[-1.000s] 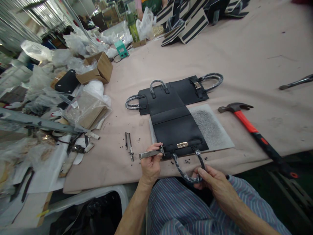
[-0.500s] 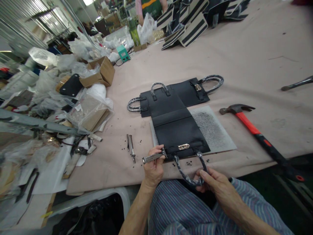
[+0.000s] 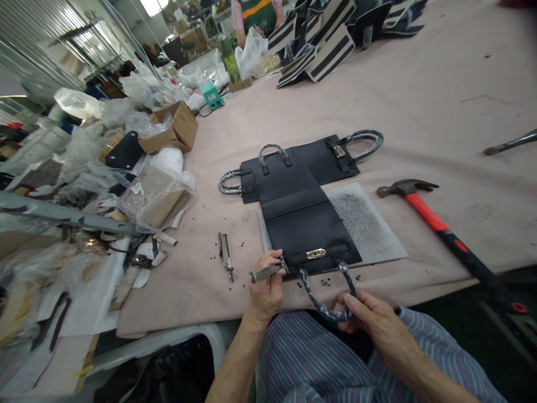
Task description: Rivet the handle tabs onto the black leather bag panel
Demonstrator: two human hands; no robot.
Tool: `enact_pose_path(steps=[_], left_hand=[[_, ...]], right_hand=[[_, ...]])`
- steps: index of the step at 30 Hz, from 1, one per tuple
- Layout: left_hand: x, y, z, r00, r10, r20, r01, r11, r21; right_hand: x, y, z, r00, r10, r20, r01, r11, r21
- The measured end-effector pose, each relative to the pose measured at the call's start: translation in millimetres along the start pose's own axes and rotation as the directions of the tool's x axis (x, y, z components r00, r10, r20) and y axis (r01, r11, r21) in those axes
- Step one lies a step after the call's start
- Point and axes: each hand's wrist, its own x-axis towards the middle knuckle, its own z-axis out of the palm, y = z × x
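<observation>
Fingers left [image 3: 269,258]: clamped on tool [image 3: 260,273] | fingers right [image 3: 356,307]: clamped on handle [image 3: 310,296] | apron lettering [image 3: 262,22]: illegible

A single view is provided, taken from the wearer's head above the near edge of the table [image 3: 440,134] and directed forward and steeply down. The left hand [image 3: 266,288] and the right hand [image 3: 373,319] are seen from behind and above, close to the lens in the lower middle, with the striped clothing [image 3: 310,358] looked down upon at the bottom edge. The black panels [image 3: 293,182] are centred and viewed slantwise. A wide field is covered: a co-worker [image 3: 258,14] is cut off at the top, farther away, and plastic bags [image 3: 81,103] are taken in at the left. The frame is tilted, the table's near edge being shown climbing rightward
</observation>
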Motion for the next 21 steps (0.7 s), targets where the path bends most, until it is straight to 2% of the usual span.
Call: enact_pose_path(steps=[5,12,14,16,18,19,20,21], left_hand=[[5.9,0.8,-1.3,0.997,0.019,0.068,-0.020,1.000,0.008],[13.2,3.6,-1.5,0.995,0.043,0.091,-0.050,0.995,0.082],[16.3,5.0,-0.6,0.993,0.053,0.105,-0.064,0.993,0.102],[19.5,6.3,1.1,0.990,0.065,0.123,-0.081,0.989,0.124],[22.3,7.2,3.2,0.987,0.078,0.139,-0.096,0.986,0.133],[23.3,7.5,4.1,0.986,0.081,0.145,-0.101,0.986,0.131],[24.0,7.8,5.0,0.985,0.083,0.148,-0.102,0.987,0.126],[24.3,8.1,5.8,0.985,0.081,0.150,-0.099,0.988,0.120]], right_hand=[[0.8,0.0,-0.3,1.000,0.010,-0.003,-0.010,1.000,0.014],[0.2,-6.1,2.1,1.000,0.024,0.004,-0.024,1.000,0.015],[-1.5,-8.7,-0.8,0.998,0.038,0.040,-0.036,0.998,-0.053],[-4.4,-14.8,-10.5,0.995,0.041,0.094,-0.021,0.979,-0.205],[-6.7,-27.2,-30.5,0.995,-0.039,0.095,0.073,0.920,-0.385],[-6.8,-36.0,-44.9,0.990,-0.131,0.050,0.139,0.872,-0.469],[-5.5,-46.1,-62.0,0.968,-0.251,-0.025,0.196,0.809,-0.554],[-2.7,-57.2,-81.4,0.914,-0.391,-0.109,0.233,0.725,-0.648]])
